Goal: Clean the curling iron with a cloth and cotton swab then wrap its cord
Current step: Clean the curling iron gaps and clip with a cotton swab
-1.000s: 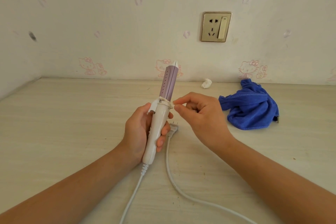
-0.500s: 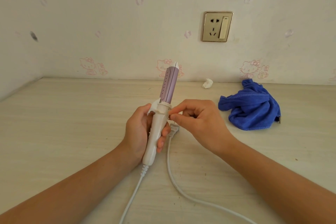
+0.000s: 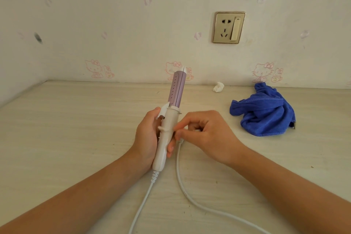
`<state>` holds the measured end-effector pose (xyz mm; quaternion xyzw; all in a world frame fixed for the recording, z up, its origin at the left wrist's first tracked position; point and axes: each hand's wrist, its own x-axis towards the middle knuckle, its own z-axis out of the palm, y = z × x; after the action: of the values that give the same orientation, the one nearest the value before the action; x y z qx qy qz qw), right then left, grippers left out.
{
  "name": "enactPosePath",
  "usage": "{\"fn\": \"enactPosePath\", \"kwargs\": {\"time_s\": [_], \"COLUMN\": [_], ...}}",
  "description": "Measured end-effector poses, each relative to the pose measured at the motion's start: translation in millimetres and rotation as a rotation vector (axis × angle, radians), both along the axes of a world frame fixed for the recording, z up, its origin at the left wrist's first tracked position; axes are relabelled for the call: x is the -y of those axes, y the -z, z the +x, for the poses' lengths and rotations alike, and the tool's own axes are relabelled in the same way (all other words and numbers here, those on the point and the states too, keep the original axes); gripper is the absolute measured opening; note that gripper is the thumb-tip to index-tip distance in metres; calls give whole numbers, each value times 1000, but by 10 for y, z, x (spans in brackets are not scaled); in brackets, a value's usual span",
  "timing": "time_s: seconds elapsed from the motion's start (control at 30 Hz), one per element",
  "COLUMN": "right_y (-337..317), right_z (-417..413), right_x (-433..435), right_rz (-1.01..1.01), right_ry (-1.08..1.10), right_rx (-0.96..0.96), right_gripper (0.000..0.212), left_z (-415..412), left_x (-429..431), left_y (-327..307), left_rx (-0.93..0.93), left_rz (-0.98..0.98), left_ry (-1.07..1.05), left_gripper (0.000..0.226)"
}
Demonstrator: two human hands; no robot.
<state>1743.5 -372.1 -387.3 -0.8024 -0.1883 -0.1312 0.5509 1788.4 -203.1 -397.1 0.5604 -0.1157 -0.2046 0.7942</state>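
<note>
The curling iron [image 3: 168, 121] stands nearly upright above the pale wooden tabletop [image 3: 66, 129], its purple barrel tilted slightly to the right and its white tip reaching up in front of the wall. The left hand [image 3: 150, 138] wraps around the white handle, fingers curled behind it and showing again at the handle's right edge, so the grip is firmly closed on the iron. The right hand [image 3: 207, 135] sits just right of the iron, its thumb and forefinger pressed together at the handle's right side; whatever they pinch is too small to make out, though a cotton swab cannot be confirmed. The white cord [image 3: 144, 197] leaves the bottom of the iron through a ribbed collar, runs down out of view, and another stretch of it comes back up to end just right of the iron, under the right hand. Well to the right of the iron a crumpled blue cloth [image 3: 264, 114] lies on the tabletop. Beyond the iron and to its right, a small white wad [image 3: 218, 87] rests against the wall, and above that a gold-framed wall socket [image 3: 228, 27] is mounted.
</note>
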Motion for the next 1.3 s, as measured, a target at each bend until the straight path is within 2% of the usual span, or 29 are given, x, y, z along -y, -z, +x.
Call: {"fn": "enactPosePath", "kwargs": {"time_s": [0.03,0.17,0.3,0.43,0.57,0.7,0.73,0.83,0.87,1.0,1.13,1.17,1.3], "right_y": [3,-16,-24,-35,-48,-41,-36,-17,-10,-21,-3,-4,-46], "right_z": [-12,65,-21,38,-34,12,7,-80,-91,-26,-93,-91,-6], "right_x": [-36,1,-37,5,-29,-28,-13,-82,-106,-58,-93,-103,-24], "right_rz": [-1,23,-110,-29,-166,-104,-108,-209,-220,-146,-235,-242,-116], "right_ry": [-41,107,-81,89,-126,51,36,-193,-203,-12,-233,-213,87], "right_rx": [-6,1,-92,-33,-139,-64,-83,-174,-167,-89,-203,-195,-51], "right_gripper": [13,13,11,10,6,11,10,5,5,10,8,9,9], "left_z": [2,-4,-36,-29,-37,-23,-29,-42,-44,-33,-56,-49,-43], "left_x": [-1,9,36,32,33,33,35,41,42,49,41,42,61], "left_y": [-1,-1,-28,-23,-5,-1,-5,-17,-24,-32,-29,-21,-17], "left_rx": [-2,31,-38,-29,-69,-64,-69,-130,-145,-96,-127,-118,-56], "left_rz": [3,25,-3,27,15,55,53,12,2,28,-4,-8,17], "left_ry": [-8,-5,-90,-102,-161,-181,-182,-186,-194,-227,-219,-228,-248], "left_gripper": [64,65,64,61,57,55,56,55,53,58,58,59,57]}}
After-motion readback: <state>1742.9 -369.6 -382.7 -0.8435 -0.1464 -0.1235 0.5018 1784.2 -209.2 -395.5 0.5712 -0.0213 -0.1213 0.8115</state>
